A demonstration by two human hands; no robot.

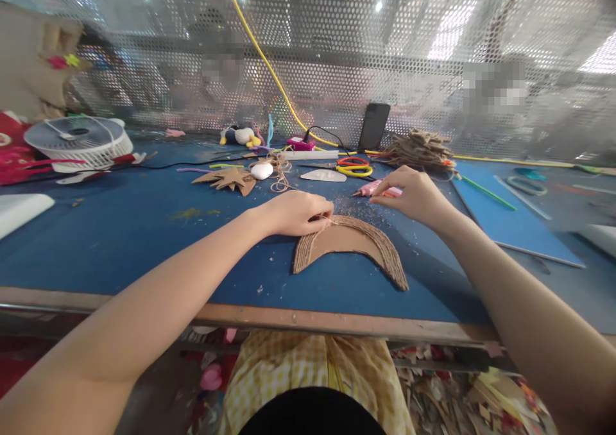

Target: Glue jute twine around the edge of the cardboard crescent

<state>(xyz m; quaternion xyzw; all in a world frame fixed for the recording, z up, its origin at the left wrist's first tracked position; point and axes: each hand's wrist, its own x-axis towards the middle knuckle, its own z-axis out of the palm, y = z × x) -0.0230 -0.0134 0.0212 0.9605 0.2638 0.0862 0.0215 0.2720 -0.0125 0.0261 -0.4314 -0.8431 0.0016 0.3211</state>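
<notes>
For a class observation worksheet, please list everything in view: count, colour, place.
crescent piece: one, brown, front middle
tool: one, pink, behind crescent piece
scissors: at least one, red-yellow, behind tool
flat piece: one, white, left of scissors
egg-shaped object: one, white, beside cardboard
cardboard: uncounted, brown, back left
twine: one tangle, tan, back middle
box: one, magenta, back middle
phone: one, dark, back
stack: one, brown, right of phone
board: one, blue, right
stick: one, green, on board
fan: one, white, far left
table: one, blue, middle
screen: one, grey, behind table
cable: one, yellow, before screen
scraps: uncounted, mixed, below table
left hand: one, bare, on crescent piece
right hand: one, bare, beside tool
</notes>
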